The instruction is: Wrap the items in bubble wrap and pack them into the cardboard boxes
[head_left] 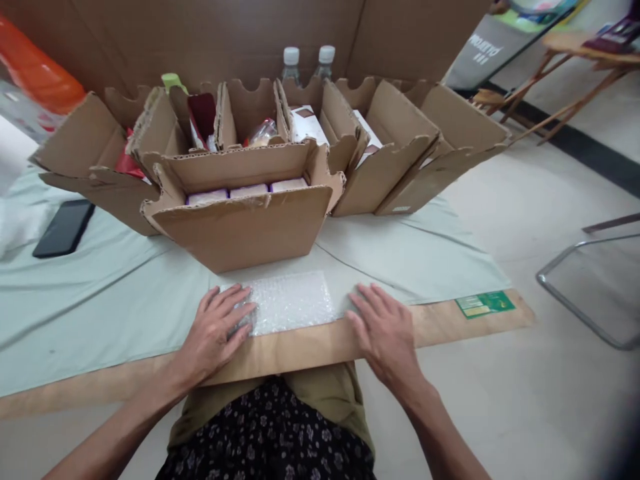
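A clear sheet of bubble wrap lies flat at the near edge of the cloth-covered table. My left hand rests with spread fingers on its left end. To the right of the sheet, a little apart from it, my right hand lies flat on the table edge, fingers extended. Neither hand grips anything. Just beyond the bubble wrap stands a cardboard bin with several purple-edged, pale-topped packs in a row inside.
Behind stand several more open cardboard bins holding packets and white boxes. Two white-capped bottles rise behind them. A black phone lies at left, near an orange bottle. A green label marks the wooden edge.
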Action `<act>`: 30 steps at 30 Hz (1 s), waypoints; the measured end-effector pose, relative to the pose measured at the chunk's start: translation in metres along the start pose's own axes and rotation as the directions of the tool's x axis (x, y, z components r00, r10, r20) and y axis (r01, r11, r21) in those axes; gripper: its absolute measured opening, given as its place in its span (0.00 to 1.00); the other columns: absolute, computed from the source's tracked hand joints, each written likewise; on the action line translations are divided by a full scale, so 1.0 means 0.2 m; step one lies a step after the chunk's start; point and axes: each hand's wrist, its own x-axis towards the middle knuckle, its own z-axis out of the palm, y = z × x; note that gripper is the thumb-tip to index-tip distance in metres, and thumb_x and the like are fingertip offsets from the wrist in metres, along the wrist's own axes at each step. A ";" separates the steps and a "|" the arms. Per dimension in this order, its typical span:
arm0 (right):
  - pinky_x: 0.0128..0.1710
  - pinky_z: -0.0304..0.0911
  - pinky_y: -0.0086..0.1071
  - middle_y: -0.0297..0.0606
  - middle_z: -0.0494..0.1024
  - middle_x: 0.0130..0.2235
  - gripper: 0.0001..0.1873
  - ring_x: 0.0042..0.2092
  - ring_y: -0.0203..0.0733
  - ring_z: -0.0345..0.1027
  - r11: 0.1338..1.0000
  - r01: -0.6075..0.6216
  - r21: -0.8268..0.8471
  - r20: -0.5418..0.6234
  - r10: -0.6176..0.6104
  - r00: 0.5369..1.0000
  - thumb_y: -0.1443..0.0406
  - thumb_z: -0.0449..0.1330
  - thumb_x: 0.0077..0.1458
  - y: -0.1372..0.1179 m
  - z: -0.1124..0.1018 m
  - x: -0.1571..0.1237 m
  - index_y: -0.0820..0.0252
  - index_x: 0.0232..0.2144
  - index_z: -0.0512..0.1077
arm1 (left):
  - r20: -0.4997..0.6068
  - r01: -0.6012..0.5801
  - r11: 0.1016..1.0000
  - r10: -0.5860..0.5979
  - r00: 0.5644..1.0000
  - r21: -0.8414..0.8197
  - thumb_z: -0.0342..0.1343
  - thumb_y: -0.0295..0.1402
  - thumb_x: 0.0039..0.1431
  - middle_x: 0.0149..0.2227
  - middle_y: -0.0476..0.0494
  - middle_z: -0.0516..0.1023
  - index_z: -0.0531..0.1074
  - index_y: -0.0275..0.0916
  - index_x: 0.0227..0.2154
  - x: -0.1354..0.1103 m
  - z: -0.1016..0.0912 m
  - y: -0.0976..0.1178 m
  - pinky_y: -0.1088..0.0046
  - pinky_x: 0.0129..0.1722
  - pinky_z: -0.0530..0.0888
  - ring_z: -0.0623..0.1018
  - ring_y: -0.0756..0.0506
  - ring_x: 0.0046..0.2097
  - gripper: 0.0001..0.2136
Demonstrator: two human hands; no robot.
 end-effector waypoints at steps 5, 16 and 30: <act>0.58 0.63 0.49 0.51 0.75 0.62 0.23 0.63 0.57 0.68 0.998 0.003 0.066 0.000 -0.003 1.000 0.60 0.54 0.69 0.00 0.03 0.18 0.62 0.62 0.68 | -0.125 0.178 0.979 -0.165 0.978 0.100 0.53 0.33 0.69 0.57 0.29 0.78 0.75 0.35 0.53 0.06 -0.03 -0.03 0.44 0.59 0.70 0.75 0.30 0.59 0.14; 0.41 0.70 0.37 0.38 0.82 0.37 0.04 0.40 0.46 0.77 0.752 -0.101 0.651 0.036 0.103 0.994 0.62 0.58 0.63 -0.14 0.06 0.20 0.54 0.34 0.71 | -0.048 0.414 0.888 -0.430 0.901 -0.199 0.55 0.32 0.60 0.29 0.47 0.76 0.78 0.41 0.39 0.06 -0.05 0.00 0.63 0.39 0.75 0.78 0.42 0.35 0.07; 0.44 0.74 0.35 0.42 0.84 0.44 0.35 0.44 0.45 0.79 0.410 -0.402 0.819 0.286 0.317 0.904 0.50 0.64 0.60 -0.16 0.04 0.11 0.56 0.65 0.65 | 0.019 0.462 0.768 -0.508 0.861 -0.443 0.51 0.32 0.63 0.63 0.36 0.75 0.75 0.44 0.57 -0.12 -0.01 0.16 0.61 0.56 0.78 0.77 0.39 0.62 0.21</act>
